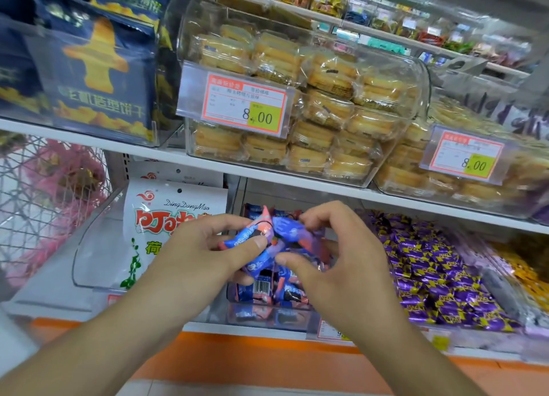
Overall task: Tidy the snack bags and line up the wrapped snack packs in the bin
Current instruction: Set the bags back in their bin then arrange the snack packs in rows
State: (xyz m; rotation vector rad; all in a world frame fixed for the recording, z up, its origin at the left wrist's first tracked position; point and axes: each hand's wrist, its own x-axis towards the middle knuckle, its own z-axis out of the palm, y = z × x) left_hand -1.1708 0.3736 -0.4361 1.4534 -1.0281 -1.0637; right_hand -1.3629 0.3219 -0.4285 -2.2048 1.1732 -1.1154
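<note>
Both hands meet at frame centre over the clear bin (237, 315): the left hand (208, 247) grips a few blue-pink packs (261, 241), the right hand (335, 253) curls round them, thumb touching. More packs lie jumbled beneath. White bags (166, 217) stand left.

Left hand (208, 247): grips several blue-and-pink wrapped snack packs (258, 241), thumb pressed on top.
Right hand (335, 259): fingers curled over the same cluster from the right, thumb touching a pack.
Clear bin (267, 318): below the hands, holds more of these packs in a loose pile.
White snack bag (154, 217): upright in the bin just left.
Purple candies (430, 276): heaped in the bin to the right.
Upper shelf: clear tub of wrapped pastries (312, 119) with an 8.00 price tag (243, 104).
</note>
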